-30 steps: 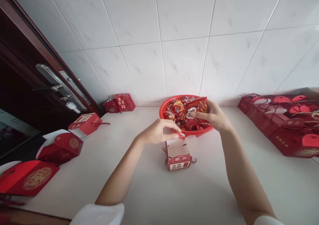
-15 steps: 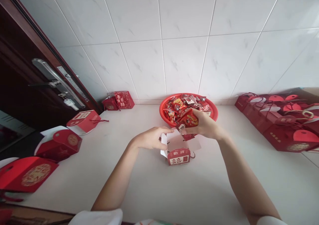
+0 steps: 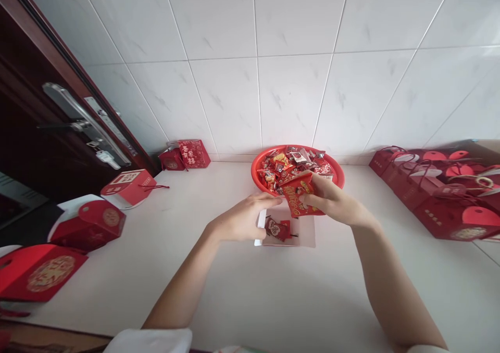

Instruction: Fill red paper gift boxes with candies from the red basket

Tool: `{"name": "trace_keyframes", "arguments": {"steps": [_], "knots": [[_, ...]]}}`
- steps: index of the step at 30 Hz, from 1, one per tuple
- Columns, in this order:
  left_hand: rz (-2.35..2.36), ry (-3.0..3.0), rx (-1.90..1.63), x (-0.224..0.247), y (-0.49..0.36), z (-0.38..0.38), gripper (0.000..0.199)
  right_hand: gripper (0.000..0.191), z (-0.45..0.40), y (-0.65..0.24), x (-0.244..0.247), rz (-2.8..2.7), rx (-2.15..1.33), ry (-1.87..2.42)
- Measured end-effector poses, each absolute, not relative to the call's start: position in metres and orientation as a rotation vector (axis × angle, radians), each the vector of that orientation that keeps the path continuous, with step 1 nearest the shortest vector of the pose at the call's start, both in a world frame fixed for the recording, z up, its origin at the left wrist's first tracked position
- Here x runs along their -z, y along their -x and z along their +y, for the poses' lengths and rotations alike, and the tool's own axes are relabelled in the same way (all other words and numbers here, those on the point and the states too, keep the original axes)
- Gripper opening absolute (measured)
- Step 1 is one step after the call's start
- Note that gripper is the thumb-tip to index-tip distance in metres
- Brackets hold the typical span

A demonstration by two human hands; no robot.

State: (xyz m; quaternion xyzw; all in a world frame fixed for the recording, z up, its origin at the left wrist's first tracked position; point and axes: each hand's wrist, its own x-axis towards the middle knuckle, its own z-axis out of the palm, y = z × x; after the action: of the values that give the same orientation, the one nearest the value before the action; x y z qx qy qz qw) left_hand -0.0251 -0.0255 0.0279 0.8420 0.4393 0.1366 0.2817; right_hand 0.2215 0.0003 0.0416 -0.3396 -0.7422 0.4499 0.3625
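An open gift box (image 3: 305,232) with a white inside stands in front of me on the white counter. Dark red wrapped candies (image 3: 278,229) lie in it. My left hand (image 3: 242,218) grips the box's left side, thumb along the far edge and fingers at the near left flap. Over the box's far side, my right hand (image 3: 336,199) pinches a flat red snack packet (image 3: 300,192) with yellow lettering. Just behind, a round red plastic basket (image 3: 339,175) holds many wrapped sweets, partly hidden by the packet and my right hand.
Several red gift boxes (image 3: 94,223) line the counter's left side. Two smaller red boxes (image 3: 194,153) sit against the tiled wall. Many red boxes with handles (image 3: 437,207) stand packed together at the right. A dark door with keys (image 3: 106,158) in its lock is at the left.
Candies have dropped from my right hand into the box, and the red packet stays in that hand. The box has tilted, so its printed front no longer shows and its inside does.
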Motion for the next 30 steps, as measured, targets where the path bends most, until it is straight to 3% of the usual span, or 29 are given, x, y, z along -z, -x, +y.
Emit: {"name": "trace_keyframes", "arguments": {"steps": [7,14,22,27,30], "knots": [[1.094,-2.197,-0.389,-0.023,0.019,-0.022,0.074,0.037,-0.009,-0.22,-0.045,-2.038,-1.203,0.988],[1.161,-2.072,-0.333,-0.015,0.022,-0.015,0.081,0.021,-0.014,-0.201,-0.034,-2.309,-0.895,1.343],[1.137,-2.07,-0.341,-0.015,0.022,-0.015,0.093,0.041,-0.013,-0.189,-0.021,-2.494,-0.795,1.225],[1.142,-2.092,-0.318,-0.012,0.022,-0.014,0.093,0.032,-0.014,-0.192,-0.022,-2.569,-0.694,1.285],[1.142,-2.086,-0.29,-0.012,0.022,-0.014,0.095,0.03,-0.015,-0.191,-0.022,-2.683,-0.823,1.154]]}}
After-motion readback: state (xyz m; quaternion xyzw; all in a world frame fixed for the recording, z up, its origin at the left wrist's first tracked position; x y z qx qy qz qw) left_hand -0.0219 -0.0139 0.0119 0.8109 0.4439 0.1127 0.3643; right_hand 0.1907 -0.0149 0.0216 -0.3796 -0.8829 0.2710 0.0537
